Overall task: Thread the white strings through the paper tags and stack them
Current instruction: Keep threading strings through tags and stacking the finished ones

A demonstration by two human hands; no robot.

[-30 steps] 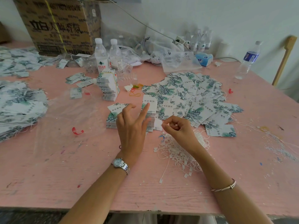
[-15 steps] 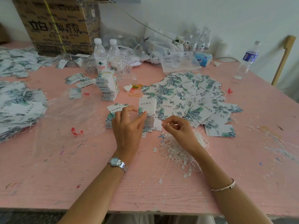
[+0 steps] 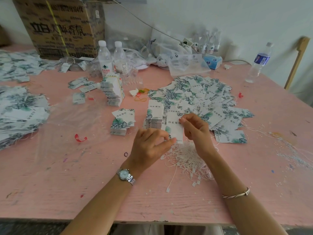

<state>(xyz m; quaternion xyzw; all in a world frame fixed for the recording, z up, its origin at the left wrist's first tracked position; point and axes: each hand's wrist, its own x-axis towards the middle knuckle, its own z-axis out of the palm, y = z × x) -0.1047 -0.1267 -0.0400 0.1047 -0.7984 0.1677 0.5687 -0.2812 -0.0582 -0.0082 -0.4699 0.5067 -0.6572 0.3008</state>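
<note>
My left hand (image 3: 149, 146) pinches the lower edge of one white paper tag (image 3: 175, 128) with green leaf print, held up above the table. My right hand (image 3: 196, 129) pinches the tag's right side; the string it held earlier is too thin to make out. A tangle of white strings (image 3: 184, 158) lies under both hands. Behind them stand two neat tag stacks (image 3: 155, 116) (image 3: 122, 122). A wide loose spread of tags (image 3: 201, 99) covers the table to the right.
The pink table (image 3: 84, 184) carries more tag heaps at the left (image 3: 18, 112), a tall tag stack (image 3: 113, 91), two water bottles (image 3: 105, 58), a cardboard box (image 3: 62, 26), plastic bags (image 3: 186, 63) and another bottle (image 3: 259, 63) far right. A red band (image 3: 80, 138) lies left of my hands.
My left hand picked one tag off the stack and brought it toward me. My right hand moved up to meet it and now pinches its side.
</note>
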